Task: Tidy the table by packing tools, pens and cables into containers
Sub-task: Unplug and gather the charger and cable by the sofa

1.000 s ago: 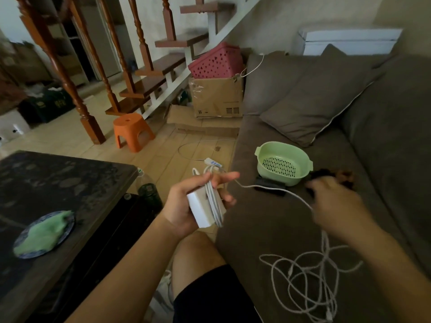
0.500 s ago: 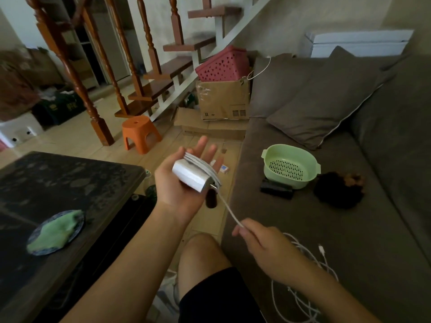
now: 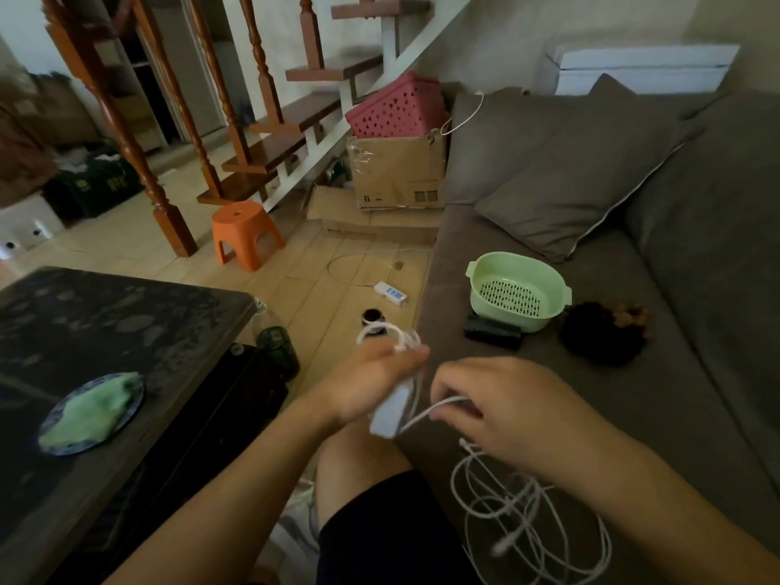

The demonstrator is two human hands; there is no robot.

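My left hand grips a white charger block with turns of its white cable wound around it, held over the sofa's front edge. My right hand pinches the white cable just right of the block. The rest of the cable lies in loose loops on the grey sofa under my right forearm. A light green strainer basket sits empty on the sofa seat beyond my hands.
A small black box lies against the basket, a dark fuzzy object to its right. The dark table at left carries a plate with green cloth. On the floor lie a white power strip, a dark jar, an orange stool.
My left hand has dropped lower and turned the charger block on end. My right hand has come up close to it, still holding the cable. The view has tilted down slightly.
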